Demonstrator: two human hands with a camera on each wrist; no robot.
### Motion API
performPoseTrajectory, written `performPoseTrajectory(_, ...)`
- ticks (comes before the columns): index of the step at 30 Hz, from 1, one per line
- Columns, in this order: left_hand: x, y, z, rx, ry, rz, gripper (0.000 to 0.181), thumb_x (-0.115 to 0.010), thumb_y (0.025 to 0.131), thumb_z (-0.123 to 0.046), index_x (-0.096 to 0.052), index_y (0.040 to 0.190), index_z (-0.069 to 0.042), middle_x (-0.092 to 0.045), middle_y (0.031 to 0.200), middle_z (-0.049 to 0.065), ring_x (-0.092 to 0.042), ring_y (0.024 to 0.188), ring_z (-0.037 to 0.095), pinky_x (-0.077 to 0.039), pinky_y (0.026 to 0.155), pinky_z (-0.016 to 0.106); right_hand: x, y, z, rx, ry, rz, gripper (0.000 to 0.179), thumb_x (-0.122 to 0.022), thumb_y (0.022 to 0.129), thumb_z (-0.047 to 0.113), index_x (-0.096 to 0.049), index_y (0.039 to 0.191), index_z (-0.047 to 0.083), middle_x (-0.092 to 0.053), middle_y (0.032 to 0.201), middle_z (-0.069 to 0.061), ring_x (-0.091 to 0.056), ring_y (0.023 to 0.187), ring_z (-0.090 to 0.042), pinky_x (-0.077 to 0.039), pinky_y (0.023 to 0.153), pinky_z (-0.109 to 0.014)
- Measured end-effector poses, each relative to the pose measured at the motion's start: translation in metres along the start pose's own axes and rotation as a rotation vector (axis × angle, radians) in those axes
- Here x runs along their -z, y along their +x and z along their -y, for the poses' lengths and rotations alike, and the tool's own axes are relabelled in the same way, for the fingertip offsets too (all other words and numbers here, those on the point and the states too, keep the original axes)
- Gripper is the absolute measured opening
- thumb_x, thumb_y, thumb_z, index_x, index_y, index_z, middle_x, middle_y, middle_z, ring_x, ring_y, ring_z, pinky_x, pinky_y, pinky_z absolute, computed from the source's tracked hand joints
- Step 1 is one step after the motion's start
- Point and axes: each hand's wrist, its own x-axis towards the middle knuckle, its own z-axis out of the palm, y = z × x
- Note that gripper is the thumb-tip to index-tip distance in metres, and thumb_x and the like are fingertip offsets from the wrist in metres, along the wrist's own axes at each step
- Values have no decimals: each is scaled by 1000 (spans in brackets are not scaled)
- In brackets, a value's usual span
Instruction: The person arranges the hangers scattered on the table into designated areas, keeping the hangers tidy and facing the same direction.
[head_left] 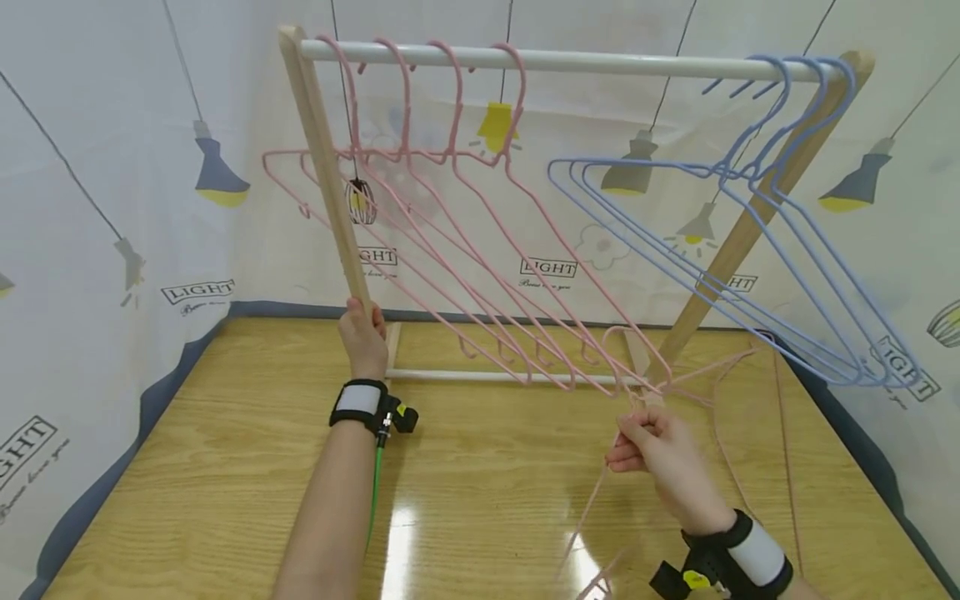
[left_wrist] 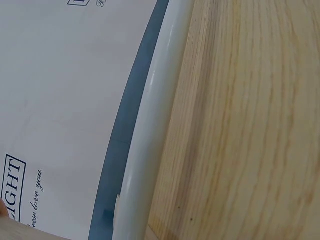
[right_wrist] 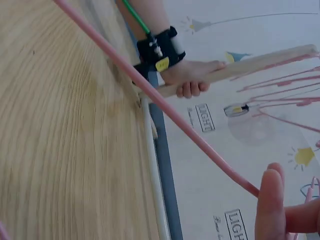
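My left hand (head_left: pixel 363 337) grips the left wooden post (head_left: pixel 330 167) of a clothes rack near its lower part; the right wrist view also shows this hand (right_wrist: pixel 192 80) with its fingers around the post. Low in front of the rack, my right hand (head_left: pixel 663 454) pinches a thin pink hanger (right_wrist: pixel 190 130) between thumb and fingers. Several pink hangers (head_left: pixel 459 100) hang by their hooks from the left half of the white top rod (head_left: pixel 600 62), their lower corners just above the right hand. Three blue hangers (head_left: pixel 776 142) hang at the rod's right end.
Thin pink hanger wires (head_left: pixel 786 458) cross the wooden table (head_left: pixel 225 483) on the right; which hanger they belong to I cannot tell. A white lower bar (head_left: pixel 480 376) joins the rack's feet. Lamp-printed cloth (head_left: pixel 97 108) surrounds the back and sides. A green cable (head_left: pixel 374 500) runs from the left wrist.
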Motion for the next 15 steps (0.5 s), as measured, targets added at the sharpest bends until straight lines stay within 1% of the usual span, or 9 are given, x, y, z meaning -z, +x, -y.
performPoseTrajectory(4,0,-1,-1,1,0,-2,107,-35,74,-86,-42,73,21,-35,50,-5,-31,40,3,-22,39,19,-20,-3,2,-43,94,44,13,-48,102,7,-48,91,-1,-57,74,-8,-64,62,-14,-54,62,-28)
performPoseTrajectory(9,0,-1,-1,3,-7,5,107,-36,74,-86,-42,72,20,-35,51,-5,-30,40,3,-22,39,19,-39,-8,6,-87,171,103,10,-46,102,7,-48,93,2,-57,77,-6,-65,67,-13,-53,66,-27)
performPoseTrajectory(15,1,0,-1,-1,-13,17,107,-36,74,-86,-40,71,20,-34,51,-5,-29,40,4,-22,39,19,-57,-13,10,-89,223,131,9,-47,101,4,-49,93,1,-58,77,-7,-65,65,-13,-53,63,-25)
